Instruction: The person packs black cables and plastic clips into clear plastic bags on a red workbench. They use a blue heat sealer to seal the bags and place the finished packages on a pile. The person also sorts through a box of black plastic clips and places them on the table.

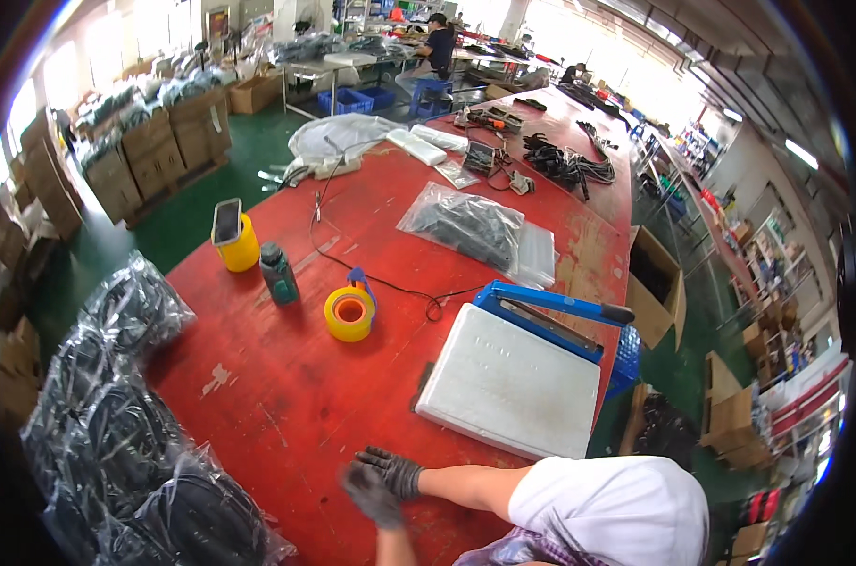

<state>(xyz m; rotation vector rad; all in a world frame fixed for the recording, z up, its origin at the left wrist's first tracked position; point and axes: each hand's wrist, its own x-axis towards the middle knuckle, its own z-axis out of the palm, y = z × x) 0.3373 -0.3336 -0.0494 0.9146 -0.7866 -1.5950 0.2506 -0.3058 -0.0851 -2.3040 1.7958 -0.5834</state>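
Observation:
My left hand [373, 496] and my right hand [396, 472], both in dark grey gloves, are together over the near part of the red table [286, 396]. The left is smeared by motion and overlaps the right, so its fingers cannot be made out. The fingers of my right hand reach out to the left, slightly apart, with nothing visible in them. A white foam slab [513, 377] lies to the right of the hands. Behind it stands a blue hand-lever bag sealer [550, 307]. Clear bags of dark goods [116, 424] are piled along the left edge.
Farther up stand a yellow tape roll [348, 316] on a blue dispenser, a dark green bottle [279, 274] and a phone [228, 222] on a yellow holder. A bagged dark item [465, 226], a thin black cable [381, 279] and black cords [565, 165] lie beyond.

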